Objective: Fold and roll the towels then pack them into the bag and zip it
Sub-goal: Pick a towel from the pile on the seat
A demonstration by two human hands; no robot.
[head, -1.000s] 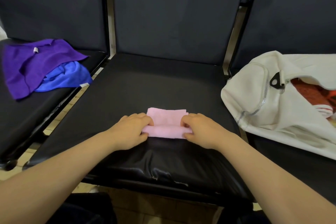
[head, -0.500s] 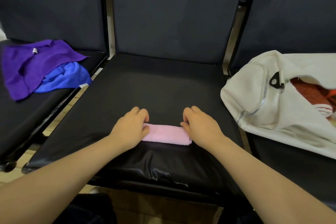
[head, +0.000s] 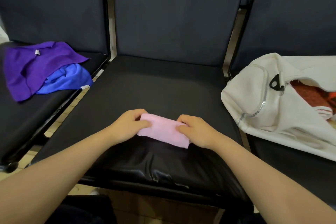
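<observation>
Left hand [head: 127,126] and right hand [head: 198,131] both gripping the pink towel [head: 163,130], at the 6 o'clock part of the middle seat [head: 163,85].
Left hand pinches the towel's 9 o'clock end and right hand pinches its 3 o'clock end, fingers curled, thumbs on top. Towel is a folded strip, tilted, right end nearer the camera. Can't tell if it's lifted off the seat. Purple towel [head: 36,65] lies crumpled over a blue towel [head: 71,78] on the neighbouring seat at 10 o'clock. White bag [head: 269,103] lies on the seat at 2 o'clock, zip open, orange-red towel [head: 309,94] showing inside.
</observation>
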